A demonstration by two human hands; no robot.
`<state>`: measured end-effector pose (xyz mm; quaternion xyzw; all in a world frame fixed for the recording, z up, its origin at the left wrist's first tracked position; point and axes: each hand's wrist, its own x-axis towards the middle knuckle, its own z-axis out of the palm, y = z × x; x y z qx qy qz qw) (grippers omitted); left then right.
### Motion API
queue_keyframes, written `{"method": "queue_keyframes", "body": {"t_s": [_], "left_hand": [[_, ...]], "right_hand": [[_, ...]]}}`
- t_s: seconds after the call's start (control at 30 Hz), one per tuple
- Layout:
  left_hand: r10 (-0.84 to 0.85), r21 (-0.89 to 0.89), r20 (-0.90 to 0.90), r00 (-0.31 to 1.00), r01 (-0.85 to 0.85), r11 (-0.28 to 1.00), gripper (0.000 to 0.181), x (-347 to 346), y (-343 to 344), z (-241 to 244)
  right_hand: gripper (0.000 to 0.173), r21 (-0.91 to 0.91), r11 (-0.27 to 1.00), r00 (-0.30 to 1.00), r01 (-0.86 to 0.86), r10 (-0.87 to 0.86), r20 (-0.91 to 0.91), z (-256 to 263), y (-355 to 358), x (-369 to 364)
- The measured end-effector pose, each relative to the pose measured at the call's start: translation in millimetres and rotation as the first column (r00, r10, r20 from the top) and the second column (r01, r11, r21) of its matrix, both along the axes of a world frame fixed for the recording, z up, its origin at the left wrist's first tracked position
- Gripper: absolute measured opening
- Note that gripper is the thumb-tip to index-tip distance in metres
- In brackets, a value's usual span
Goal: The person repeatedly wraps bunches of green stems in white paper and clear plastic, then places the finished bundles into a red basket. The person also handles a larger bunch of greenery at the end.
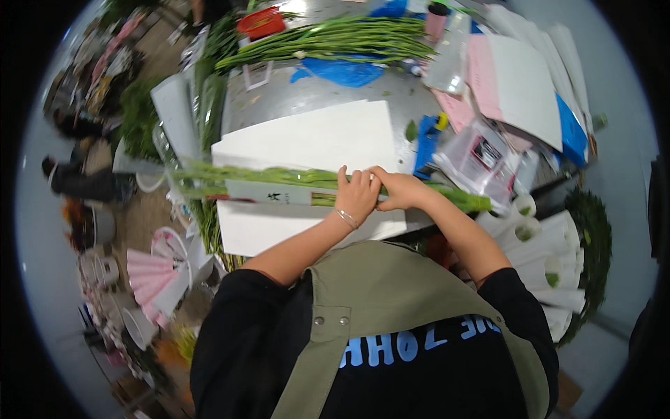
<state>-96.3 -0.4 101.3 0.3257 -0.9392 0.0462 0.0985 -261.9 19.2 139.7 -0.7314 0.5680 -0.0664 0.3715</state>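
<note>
A long bundle of green-stemmed flowers in a clear printed sleeve [277,191] lies crosswise before me, over white wrapping sheets [314,136]. My left hand [357,194] holds it near the middle, fingers over the stems. Right beside it, touching, my right hand [400,189] is wrapped around the same bundle. The cut stem ends [473,201] stick out to the right, past my right wrist. Towards the left end the sleeve is blurred, and I cannot make out the flower heads. My palms and part of the stems under them are hidden.
A pile of loose green stems [335,39] crosses the back of the metal table [251,107], near a red basket [261,22]. Plastic sleeves [479,154] and a blue tool with a yellow part [429,141] lie right. Rolled white paper [555,246] stands at lower right. People are at far left.
</note>
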Motion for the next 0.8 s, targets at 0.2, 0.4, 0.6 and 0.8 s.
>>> {"method": "queue_keyframes", "body": {"t_s": [0.2, 0.4, 0.6, 0.8], "left_hand": [[-0.359, 0.146, -0.198, 0.912, 0.39, 0.909, 0.062, 88, 49, -71], [-0.093, 0.465, 0.171, 0.981, 0.003, 0.885, 0.091, 142, 64, -100], [-0.041, 0.669, 0.284, 0.958, -0.168, 0.724, 0.072, 197, 36, -91], [-0.021, 0.515, -0.108, 0.994, 0.074, 0.854, 0.041, 225, 47, -104]], "right_hand": [[0.062, -0.249, 0.968, 0.996, 0.03, -0.051, -0.076, -55, 10, 16], [0.068, -0.164, 0.985, 0.987, -0.053, 0.027, -0.158, -78, 15, 7], [0.075, -0.215, 0.962, 0.985, -0.167, 0.152, -0.086, -85, 17, 18], [0.083, -0.413, 0.878, 0.962, -0.243, 0.163, -0.221, -99, 10, 72]]}}
